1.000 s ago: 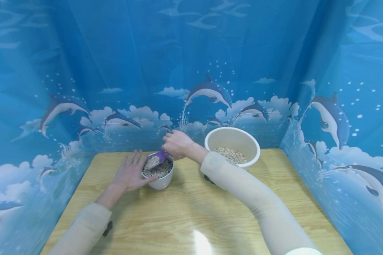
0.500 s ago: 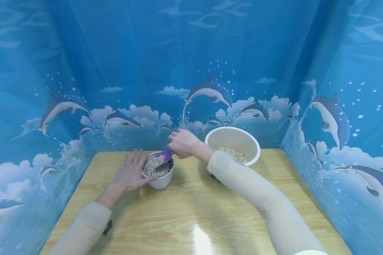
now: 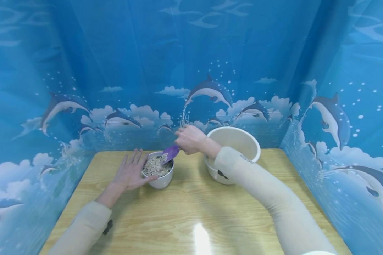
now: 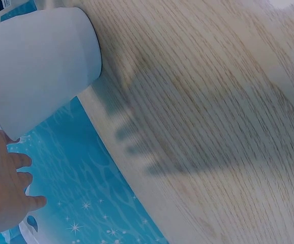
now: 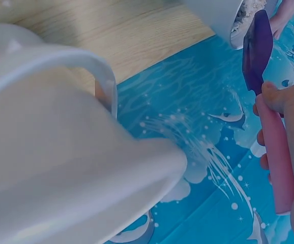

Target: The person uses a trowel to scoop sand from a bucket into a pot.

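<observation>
My right hand [image 3: 190,139] grips the pink handle [image 5: 276,157] of a small trowel with a purple blade [image 3: 171,152]. The blade's tip is at the right rim of a white pot [image 3: 161,183], over the pale grainy mix [image 3: 156,166] that fills it near the top. My left hand [image 3: 132,173] lies against the pot's left side, fingers straight and spread, thumb along the front. In the left wrist view the pot's white wall [image 4: 42,66] stands beside those fingers. Near my right forearm is a large cream tub [image 3: 217,173]; the sleeve hides part of its inside.
The pot and tub stand near the back edge of a wooden table [image 3: 166,219]. A blue curtain [image 3: 140,71] printed with dolphins closes in the back and both sides. The tub's thick rim [image 5: 157,162] comes close below the right wrist camera.
My right hand has moved right and slightly up, drawing the trowel out of the pot. Its load of grains now lies on the mix. My left hand has stayed still.
</observation>
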A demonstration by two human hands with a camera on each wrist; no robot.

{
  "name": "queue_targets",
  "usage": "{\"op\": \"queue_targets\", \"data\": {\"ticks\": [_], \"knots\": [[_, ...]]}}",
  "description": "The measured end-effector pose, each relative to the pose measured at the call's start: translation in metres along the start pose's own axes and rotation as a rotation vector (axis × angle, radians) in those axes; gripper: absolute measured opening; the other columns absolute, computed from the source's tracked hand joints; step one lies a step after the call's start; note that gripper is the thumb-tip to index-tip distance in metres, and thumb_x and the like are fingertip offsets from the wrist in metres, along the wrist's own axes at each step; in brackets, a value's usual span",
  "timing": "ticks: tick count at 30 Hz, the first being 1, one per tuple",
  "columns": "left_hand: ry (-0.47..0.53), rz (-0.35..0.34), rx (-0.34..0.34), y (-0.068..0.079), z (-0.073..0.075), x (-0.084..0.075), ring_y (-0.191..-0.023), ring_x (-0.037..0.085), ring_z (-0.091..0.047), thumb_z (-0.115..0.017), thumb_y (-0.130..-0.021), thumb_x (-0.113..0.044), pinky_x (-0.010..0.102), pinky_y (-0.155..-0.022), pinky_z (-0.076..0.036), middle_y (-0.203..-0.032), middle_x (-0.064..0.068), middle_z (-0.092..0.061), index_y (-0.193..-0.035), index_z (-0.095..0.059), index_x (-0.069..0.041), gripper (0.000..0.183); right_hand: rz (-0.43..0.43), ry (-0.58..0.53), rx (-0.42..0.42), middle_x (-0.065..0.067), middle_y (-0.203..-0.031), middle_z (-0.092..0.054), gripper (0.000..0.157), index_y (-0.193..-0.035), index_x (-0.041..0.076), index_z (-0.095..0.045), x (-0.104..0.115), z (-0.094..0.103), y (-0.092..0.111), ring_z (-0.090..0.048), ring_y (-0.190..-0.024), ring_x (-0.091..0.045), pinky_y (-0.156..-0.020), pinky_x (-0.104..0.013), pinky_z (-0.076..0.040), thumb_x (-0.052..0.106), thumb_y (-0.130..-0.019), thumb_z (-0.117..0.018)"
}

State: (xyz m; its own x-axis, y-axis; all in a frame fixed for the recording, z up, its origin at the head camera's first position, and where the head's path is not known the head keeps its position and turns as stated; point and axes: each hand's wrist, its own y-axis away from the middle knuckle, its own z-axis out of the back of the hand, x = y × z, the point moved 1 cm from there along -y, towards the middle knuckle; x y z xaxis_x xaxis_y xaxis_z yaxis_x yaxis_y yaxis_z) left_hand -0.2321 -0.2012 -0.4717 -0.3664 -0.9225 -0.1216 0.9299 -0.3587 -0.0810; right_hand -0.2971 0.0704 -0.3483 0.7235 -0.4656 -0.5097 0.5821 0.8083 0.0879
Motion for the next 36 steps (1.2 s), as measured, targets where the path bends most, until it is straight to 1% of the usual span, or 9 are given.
{"op": "queue_targets", "data": {"ticks": [6, 10, 13, 20, 24, 29, 31, 36], "knots": [[0.004, -0.005, -0.009, 0.000, 0.000, -0.001, -0.162, 0.051, -0.017, -0.055, -0.091, -0.081, 0.071, -0.132, -0.011, -0.173, 0.029, -0.018, -0.166, -0.026, -0.004, 0.112, 0.003, 0.036, -0.004, -0.001, -0.115, -0.075, 0.026, -0.112, 0.024, -0.078, -0.002, 0.002, 0.001, -0.070, -0.105, -0.019, -0.094, -0.036, -0.059, 0.044, -0.100, -0.067], [0.013, -0.003, -0.009, 0.000, 0.000, -0.001, -0.162, 0.051, -0.017, -0.055, -0.090, -0.081, 0.071, -0.132, -0.011, -0.173, 0.029, -0.018, -0.166, -0.027, -0.004, 0.112, 0.005, 0.044, 0.005, 0.000, -0.114, -0.075, 0.023, -0.111, 0.024, -0.078, -0.002, 0.002, 0.000, -0.069, -0.105, -0.019, -0.093, -0.036, -0.059, 0.041, -0.099, -0.068], [0.015, -0.004, -0.011, 0.000, 0.000, -0.002, -0.162, 0.051, -0.017, -0.056, -0.090, -0.081, 0.071, -0.132, -0.011, -0.173, 0.029, -0.019, -0.166, -0.027, -0.004, 0.112, 0.008, 0.047, 0.006, 0.000, -0.115, -0.075, 0.024, -0.112, 0.024, -0.078, -0.003, 0.003, -0.001, -0.069, -0.106, -0.020, -0.095, -0.037, -0.059, 0.041, -0.098, -0.069], [0.009, 0.000, -0.009, 0.000, 0.001, -0.001, -0.162, 0.051, -0.016, -0.055, -0.090, -0.082, 0.071, -0.132, -0.011, -0.173, 0.029, -0.018, -0.167, -0.026, -0.004, 0.112, 0.023, 0.075, -0.010, -0.001, -0.117, -0.075, 0.027, -0.114, 0.024, -0.079, -0.004, 0.007, -0.002, -0.070, -0.110, -0.020, -0.106, -0.041, -0.058, 0.044, -0.098, -0.069], [0.006, -0.001, -0.010, 0.000, 0.000, -0.001, -0.162, 0.051, -0.015, -0.055, -0.090, -0.082, 0.071, -0.132, -0.011, -0.173, 0.029, -0.019, -0.167, -0.026, -0.004, 0.113, 0.035, 0.074, -0.015, -0.001, -0.119, -0.075, 0.028, -0.117, 0.024, -0.079, -0.005, 0.008, 0.001, -0.070, -0.112, -0.020, -0.106, -0.041, -0.057, 0.044, -0.099, -0.070], [0.005, 0.000, -0.007, 0.000, 0.001, -0.001, -0.163, 0.051, -0.015, -0.055, -0.090, -0.082, 0.071, -0.132, -0.011, -0.173, 0.029, -0.018, -0.167, -0.025, -0.004, 0.113, 0.035, 0.073, -0.032, -0.001, -0.119, -0.075, 0.027, -0.117, 0.024, -0.078, -0.008, 0.009, 0.006, -0.070, -0.111, -0.020, -0.099, -0.038, -0.059, 0.044, -0.100, -0.070], [0.003, 0.001, -0.005, 0.000, 0.001, -0.001, -0.163, 0.051, -0.015, -0.055, -0.090, -0.082, 0.071, -0.131, -0.011, -0.173, 0.029, -0.018, -0.167, -0.025, -0.004, 0.113, 0.037, 0.075, -0.042, -0.001, -0.119, -0.075, 0.028, -0.117, 0.024, -0.078, -0.009, 0.011, 0.008, -0.070, -0.111, -0.020, -0.099, -0.038, -0.059, 0.044, -0.100, -0.069], [0.002, 0.000, -0.008, 0.000, 0.002, -0.002, -0.162, 0.051, -0.016, -0.055, -0.090, -0.082, 0.072, -0.131, -0.011, -0.173, 0.029, -0.019, -0.166, -0.026, -0.004, 0.113, 0.058, 0.083, -0.059, -0.002, -0.124, -0.074, 0.031, -0.122, 0.024, -0.077, -0.009, 0.013, 0.009, -0.069, -0.118, -0.021, -0.111, -0.042, -0.056, 0.045, -0.101, -0.067]]}}
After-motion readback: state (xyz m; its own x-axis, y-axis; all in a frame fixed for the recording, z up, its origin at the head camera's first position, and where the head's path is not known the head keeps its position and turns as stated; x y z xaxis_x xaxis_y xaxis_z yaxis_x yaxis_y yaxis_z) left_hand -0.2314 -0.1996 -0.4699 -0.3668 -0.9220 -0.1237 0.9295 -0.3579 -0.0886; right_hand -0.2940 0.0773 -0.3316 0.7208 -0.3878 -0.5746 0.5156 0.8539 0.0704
